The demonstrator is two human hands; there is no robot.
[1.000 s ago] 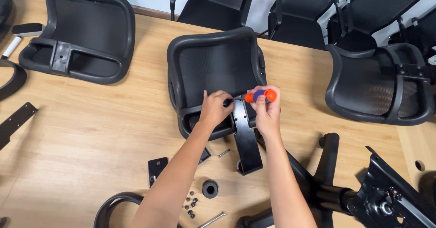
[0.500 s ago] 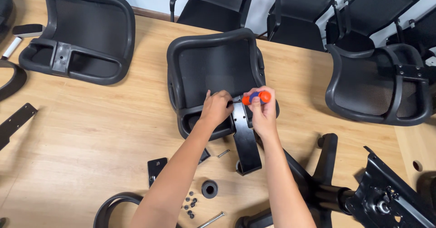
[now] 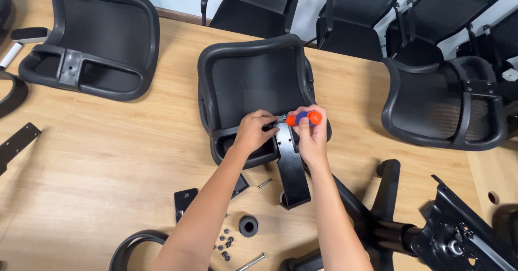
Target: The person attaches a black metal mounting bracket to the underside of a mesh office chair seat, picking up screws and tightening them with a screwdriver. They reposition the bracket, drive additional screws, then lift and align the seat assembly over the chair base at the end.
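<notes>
A black mesh chair back lies flat on the wooden table in front of me. A black metal bracket rests on its lower rail and sticks out toward me. My left hand presses on the rail and the top of the bracket. My right hand grips an orange and blue screwdriver, held sideways over the bracket's top. The tool's tip is hidden between my hands.
Another chair back lies far left, a third at the right. A chair base with mechanism sits near right. Small black screws, a bolt, a round spacer and a small plate lie near me.
My left hand's fingers have shifted slightly on the bracket's top, and my right hand has turned the screwdriver a little. The chair back and bracket stay where they were.
</notes>
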